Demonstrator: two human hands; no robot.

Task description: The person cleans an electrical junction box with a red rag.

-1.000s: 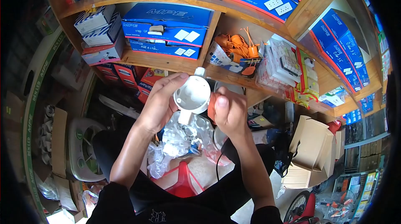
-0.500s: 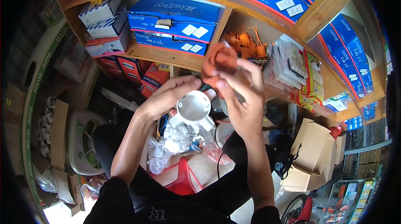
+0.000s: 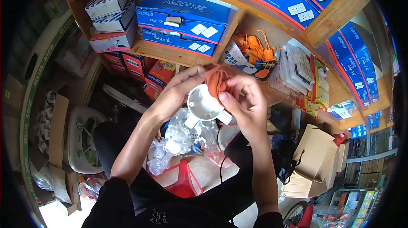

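Far off to the left of the left hand [image 3: 176,94], a white fan housing [image 3: 85,143] lies on the floor beside a strip of green-lettered packaging [image 3: 32,100]. Above that hand, on the wooden shelf [image 3: 170,55], striped white cartons [image 3: 108,9] are stacked next to two blue boxes [image 3: 182,21] printed with white switch plates; red boxes [image 3: 136,68] sit on the level under them, just left of the wrist.

Left hand: its fingers are curled around the back of a round white junction box [image 3: 204,102], thumb over the upper rim, gripping it firmly with the open side turned toward the camera. Short white spouts stick out of the box's lower edge.

Below both hands, a clear plastic bag [image 3: 180,143] full of more white fittings rests on a red stool [image 3: 182,181], close under the held box.

Right hand [image 3: 244,100]: it is closed on an orange cloth [image 3: 217,82], thumb and fingers pinching the bunched fabric. The cloth is pressed against the upper right rim of the white box and partly into its opening, so the two hands meet at the box.

Above the right hand, a pile of orange plugs and cords [image 3: 253,47] fills a shelf compartment. Right of that hand hang packets of white switches [image 3: 297,68], and further right stand more blue boxes [image 3: 352,64]. Down and to the right of the wrist, brown cardboard boxes [image 3: 316,151] stand open on the floor.
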